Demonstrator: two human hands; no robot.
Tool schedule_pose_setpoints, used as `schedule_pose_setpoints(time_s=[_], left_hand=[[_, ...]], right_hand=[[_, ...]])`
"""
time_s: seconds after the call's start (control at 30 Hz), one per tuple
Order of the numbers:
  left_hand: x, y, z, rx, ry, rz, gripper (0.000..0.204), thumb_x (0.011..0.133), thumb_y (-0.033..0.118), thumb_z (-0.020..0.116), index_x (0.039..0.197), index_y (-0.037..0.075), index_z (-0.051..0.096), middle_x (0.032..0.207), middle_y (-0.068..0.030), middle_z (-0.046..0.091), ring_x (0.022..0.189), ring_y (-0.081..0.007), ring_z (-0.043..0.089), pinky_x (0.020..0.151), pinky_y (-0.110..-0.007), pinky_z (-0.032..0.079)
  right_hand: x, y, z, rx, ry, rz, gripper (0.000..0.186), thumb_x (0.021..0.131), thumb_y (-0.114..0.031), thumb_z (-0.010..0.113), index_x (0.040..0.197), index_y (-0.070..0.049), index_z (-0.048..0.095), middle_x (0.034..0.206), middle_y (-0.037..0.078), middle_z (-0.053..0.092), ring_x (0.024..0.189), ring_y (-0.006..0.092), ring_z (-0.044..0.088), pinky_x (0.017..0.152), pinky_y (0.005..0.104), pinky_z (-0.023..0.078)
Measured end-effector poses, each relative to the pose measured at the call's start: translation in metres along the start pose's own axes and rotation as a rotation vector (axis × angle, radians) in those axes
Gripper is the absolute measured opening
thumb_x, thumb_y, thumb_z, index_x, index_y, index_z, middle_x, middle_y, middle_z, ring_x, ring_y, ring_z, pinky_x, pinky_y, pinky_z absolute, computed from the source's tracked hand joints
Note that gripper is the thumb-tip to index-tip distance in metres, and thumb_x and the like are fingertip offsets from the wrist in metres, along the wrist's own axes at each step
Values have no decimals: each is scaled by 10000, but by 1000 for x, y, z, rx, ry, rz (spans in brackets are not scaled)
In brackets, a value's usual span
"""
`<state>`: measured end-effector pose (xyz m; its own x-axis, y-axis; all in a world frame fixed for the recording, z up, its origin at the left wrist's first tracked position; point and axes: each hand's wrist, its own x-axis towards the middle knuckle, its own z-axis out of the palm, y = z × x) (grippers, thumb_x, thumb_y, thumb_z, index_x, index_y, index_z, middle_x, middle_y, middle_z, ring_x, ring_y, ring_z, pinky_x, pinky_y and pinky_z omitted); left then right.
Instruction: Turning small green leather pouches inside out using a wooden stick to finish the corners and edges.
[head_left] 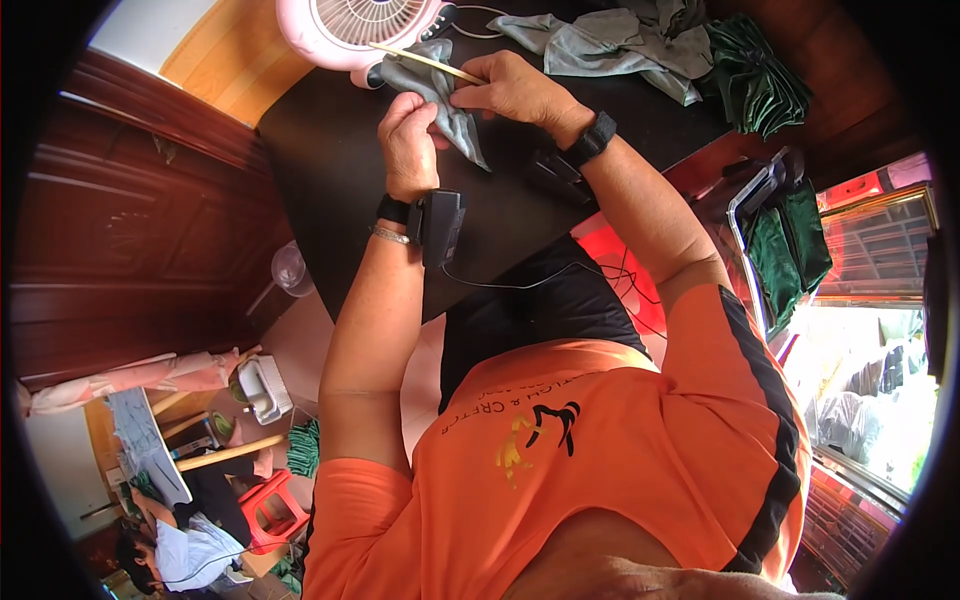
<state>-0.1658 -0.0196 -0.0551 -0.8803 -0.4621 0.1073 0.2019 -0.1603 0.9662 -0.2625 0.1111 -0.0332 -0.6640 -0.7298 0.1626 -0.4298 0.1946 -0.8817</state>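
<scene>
My left hand [408, 145] is closed, thumb against fingers, on the edge of a grey cloth piece [432, 82]. The cloth hangs between my hands above the black tabletop [340, 170], with a pointed corner drooping down. My right hand [520, 92] pinches a thin pale stick [420, 59] that slants up to the left across the cloth. The stick's far tip lies in front of the pink fan. Its other end is hidden in my right fingers, which are also close to the cloth's right edge.
A pink fan [362, 22] stands at the table's far edge. More grey cloth [610, 45] and a pleated dark green fabric bundle [757, 80] lie far right. Cables run from my wrist devices [440, 228]. At lower left, another person [195, 550] sits near a red stool [272, 510].
</scene>
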Motion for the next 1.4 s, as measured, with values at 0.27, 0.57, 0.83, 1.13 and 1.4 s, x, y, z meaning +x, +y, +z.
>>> schedule_pose_setpoints(time_s=[0.27, 0.57, 0.83, 1.13, 1.4], left_hand=[[7, -1, -8, -94, 27, -167, 119, 856, 99, 461, 906, 57, 561, 755, -25, 589, 585, -122, 543, 512, -239, 429], [-4, 15, 0, 242, 194, 170, 115, 803, 138, 573, 848, 35, 551, 714, -21, 547, 615, -99, 497, 527, -246, 427], [-9, 8, 8, 235, -178, -53, 106, 845, 161, 535, 831, 61, 568, 744, -17, 588, 644, -108, 561, 566, -239, 431], [-8, 1, 9, 99, -200, -176, 168, 827, 153, 501, 922, 38, 577, 810, -63, 616, 685, -141, 586, 606, -264, 490], [0, -4, -2, -111, -122, -238, 138, 770, 83, 469, 862, 43, 564, 821, -67, 612, 693, -164, 587, 597, -276, 487]], right_hand=[[-2, 3, -7, 549, -133, 38, 171, 853, -234, 611, 760, -94, 578, 666, -48, 539, 538, 16, 449, 455, 163, 291], [-2, -3, -7, 395, -43, 37, 204, 858, -265, 614, 752, -90, 600, 649, -48, 540, 540, 17, 449, 464, 160, 295], [-8, -11, -7, 259, -132, 30, 224, 863, -266, 598, 760, -68, 620, 614, -47, 522, 529, 30, 433, 488, 193, 314], [-4, -1, -5, 345, -235, 47, 209, 822, -215, 619, 779, -11, 638, 656, -11, 560, 537, 63, 476, 542, 212, 399], [-3, -1, 3, 230, -201, 48, 200, 813, -216, 612, 768, -22, 623, 647, -21, 542, 536, 55, 467, 529, 207, 381]])
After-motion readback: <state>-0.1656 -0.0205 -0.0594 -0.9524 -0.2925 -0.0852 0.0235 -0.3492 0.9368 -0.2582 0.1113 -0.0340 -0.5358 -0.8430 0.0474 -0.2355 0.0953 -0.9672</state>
